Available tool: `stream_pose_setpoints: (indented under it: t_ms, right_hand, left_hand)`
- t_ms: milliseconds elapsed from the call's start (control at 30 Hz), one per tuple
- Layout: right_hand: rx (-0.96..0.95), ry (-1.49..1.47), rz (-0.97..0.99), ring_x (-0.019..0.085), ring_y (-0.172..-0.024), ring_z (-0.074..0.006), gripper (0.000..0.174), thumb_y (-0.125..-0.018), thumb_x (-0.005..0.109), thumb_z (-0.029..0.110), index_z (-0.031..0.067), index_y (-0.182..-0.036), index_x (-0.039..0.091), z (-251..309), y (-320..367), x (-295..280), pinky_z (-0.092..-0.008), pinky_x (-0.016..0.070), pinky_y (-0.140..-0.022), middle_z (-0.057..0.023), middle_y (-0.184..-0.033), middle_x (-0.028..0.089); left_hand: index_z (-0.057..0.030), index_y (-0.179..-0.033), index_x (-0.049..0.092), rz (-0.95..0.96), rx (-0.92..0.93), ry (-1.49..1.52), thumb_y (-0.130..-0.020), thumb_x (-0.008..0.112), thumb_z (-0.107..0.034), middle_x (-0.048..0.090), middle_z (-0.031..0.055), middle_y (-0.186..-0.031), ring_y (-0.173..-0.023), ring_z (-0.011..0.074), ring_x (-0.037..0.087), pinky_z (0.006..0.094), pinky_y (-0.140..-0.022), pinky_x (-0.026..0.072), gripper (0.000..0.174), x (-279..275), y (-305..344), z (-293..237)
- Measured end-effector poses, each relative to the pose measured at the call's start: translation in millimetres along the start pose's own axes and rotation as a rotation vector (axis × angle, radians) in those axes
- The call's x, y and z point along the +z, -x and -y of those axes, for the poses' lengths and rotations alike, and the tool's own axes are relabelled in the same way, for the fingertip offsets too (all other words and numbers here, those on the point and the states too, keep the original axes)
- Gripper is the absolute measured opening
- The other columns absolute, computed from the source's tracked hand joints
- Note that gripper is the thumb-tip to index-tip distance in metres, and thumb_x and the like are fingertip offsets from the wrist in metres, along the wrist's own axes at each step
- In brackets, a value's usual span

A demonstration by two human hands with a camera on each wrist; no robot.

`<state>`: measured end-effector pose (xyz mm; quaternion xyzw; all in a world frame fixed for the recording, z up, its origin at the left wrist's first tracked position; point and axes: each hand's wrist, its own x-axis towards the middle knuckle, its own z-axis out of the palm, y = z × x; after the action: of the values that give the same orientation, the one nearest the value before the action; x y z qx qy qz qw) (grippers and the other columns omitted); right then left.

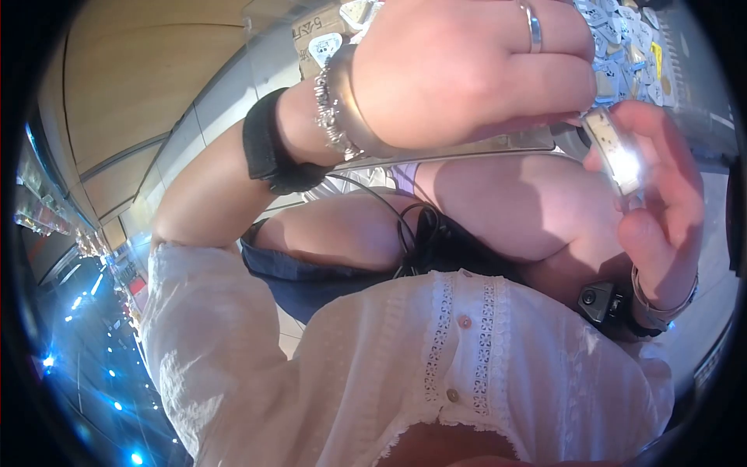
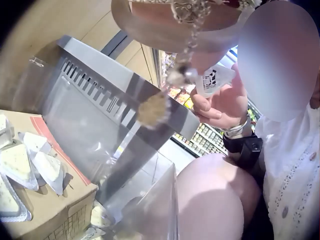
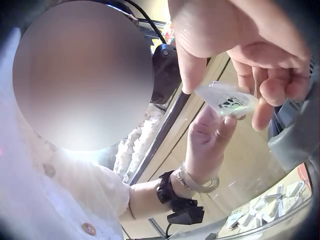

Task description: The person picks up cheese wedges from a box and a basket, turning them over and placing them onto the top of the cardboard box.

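Note:
A small wedge-shaped pack of cheese [image 1: 615, 152] in clear plastic is held up at the right of the head view. Its white label with black patches shows in the right wrist view. My right hand [image 1: 675, 187] grips the pack between thumb and fingers. My left hand [image 1: 482, 78], with a ring, bangle and charm bracelet, reaches across from the left, fingers curled. In the right wrist view, the left hand [image 3: 207, 137] pinches the pack's lower edge with its thumb. The left fingertips are mostly hidden in the head view.
Several more cheese wedges [image 2: 17, 165] lie on a cardboard box [image 2: 65, 205]. Beside it stands a grey plastic crate [image 2: 85, 112] with slotted walls. Many packs [image 1: 622, 54] are piled at the back right. A black cable [image 1: 405, 233] runs over my lap.

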<state>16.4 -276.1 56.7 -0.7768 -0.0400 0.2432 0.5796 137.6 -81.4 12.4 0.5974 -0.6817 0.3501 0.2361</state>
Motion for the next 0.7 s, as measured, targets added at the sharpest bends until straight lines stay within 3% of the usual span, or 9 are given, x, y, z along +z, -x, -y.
stream_pose_setpoints:
  t_ms: [100,167,200,267,400,467,500,633,700]
  right_hand:
    - [0.002,0.067,-0.027,0.045,-0.080,-0.0127,0.079,-0.072,0.051,0.054,-0.0075,-0.119,0.036,-3.5,0.7,-0.7,-0.0226,0.0328,-0.068,-0.0118,-0.099,0.051]
    - [-0.217,0.027,-0.362,0.043,-0.072,-0.0119,0.077,-0.076,0.042,0.057,-0.0051,-0.121,0.037,-16.6,-1.0,6.4,-0.0227,0.0312,-0.064,-0.0126,-0.098,0.052]
    - [-0.214,0.025,-0.365,0.043,-0.072,-0.0119,0.077,-0.076,0.042,0.057,-0.0051,-0.121,0.037,-18.8,-0.7,1.8,-0.0227,0.0312,-0.064,-0.0126,-0.098,0.052]
    - [-0.170,0.145,-0.354,0.040,-0.068,-0.0117,0.070,-0.080,0.037,0.053,-0.0028,-0.122,0.037,-22.8,1.5,-12.5,-0.0232,0.0309,-0.065,-0.0132,-0.098,0.052]
    - [-0.227,0.133,-0.289,0.040,-0.066,-0.0120,0.059,-0.082,0.036,0.040,-0.0038,-0.122,0.037,-18.4,1.5,-6.2,-0.0237,0.0316,-0.066,-0.0144,-0.096,0.052]
    - [-0.232,0.101,-0.298,0.040,-0.065,-0.0122,0.058,-0.082,0.036,0.038,-0.0042,-0.122,0.037,-17.6,1.1,-2.4,-0.0237,0.0320,-0.066,-0.0147,-0.095,0.052]
    - [-0.240,0.069,-0.306,0.040,-0.065,-0.0125,0.057,-0.082,0.036,0.037,-0.0045,-0.122,0.037,-16.2,0.4,-0.8,-0.0238,0.0324,-0.066,-0.0150,-0.094,0.053]
    - [-0.096,0.028,-0.374,0.042,-0.066,-0.0130,0.057,-0.083,0.036,0.037,-0.0050,-0.120,0.038,-5.0,0.3,8.5,-0.0241,0.0332,-0.065,-0.0155,-0.092,0.053]
    - [-0.116,-0.011,-0.326,0.042,-0.067,-0.0133,0.055,-0.083,0.036,0.036,-0.0057,-0.118,0.040,-6.6,2.6,7.5,-0.0242,0.0340,-0.064,-0.0156,-0.092,0.053]
  left_hand:
    - [-0.0108,-0.068,0.056,-0.129,-0.078,0.057,-0.059,0.063,-0.021,0.055,0.0015,-0.077,-0.072,0.0181,0.053,0.0340,-0.070,0.0431,0.015,4.2,2.4,-1.5]
    - [-0.0112,-0.065,0.055,-0.162,-0.158,0.056,-0.053,0.063,-0.014,0.054,0.0015,-0.075,-0.068,0.0197,0.052,0.0350,-0.069,0.0428,0.015,11.8,26.4,3.2]
    - [-0.0107,-0.065,0.055,-0.032,-0.154,0.078,-0.051,0.063,-0.012,0.053,0.0019,-0.073,-0.067,0.0210,0.052,0.0350,-0.068,0.0430,0.017,-3.7,28.5,12.2]
    - [-0.0108,-0.065,0.054,0.415,-0.401,-0.034,-0.048,0.064,-0.010,0.053,0.0025,-0.074,-0.067,0.0225,0.052,0.0352,-0.066,0.0430,0.019,-33.4,5.7,-4.2]
    - [-0.0077,-0.068,0.056,0.485,-0.445,-0.051,-0.052,0.064,-0.005,0.055,0.0041,-0.073,-0.066,0.0218,0.054,0.0324,-0.063,0.0446,0.018,-20.5,36.7,-8.1]
    - [-0.0117,-0.072,0.056,0.556,-0.346,-0.084,-0.056,0.063,-0.016,0.056,-0.0019,-0.092,-0.089,0.0186,0.054,0.0361,-0.085,0.0431,0.018,4.2,58.4,-12.8]
    - [-0.0109,-0.071,0.055,0.576,-0.337,-0.018,-0.059,0.062,-0.014,0.056,0.0000,-0.092,-0.085,0.0185,0.055,0.0302,-0.076,0.0475,0.014,14.5,73.9,-13.7]
    - [-0.0093,-0.078,0.054,0.857,-0.404,0.061,-0.065,0.060,-0.013,0.055,0.0018,-0.100,-0.093,0.0197,0.054,0.0283,-0.067,0.0511,0.014,31.1,86.5,-21.1]
    - [-0.0096,-0.082,0.053,0.850,-0.412,0.100,-0.066,0.059,-0.013,0.054,0.0026,-0.103,-0.096,0.0211,0.053,0.0290,-0.067,0.0518,0.017,30.0,88.1,-20.4]
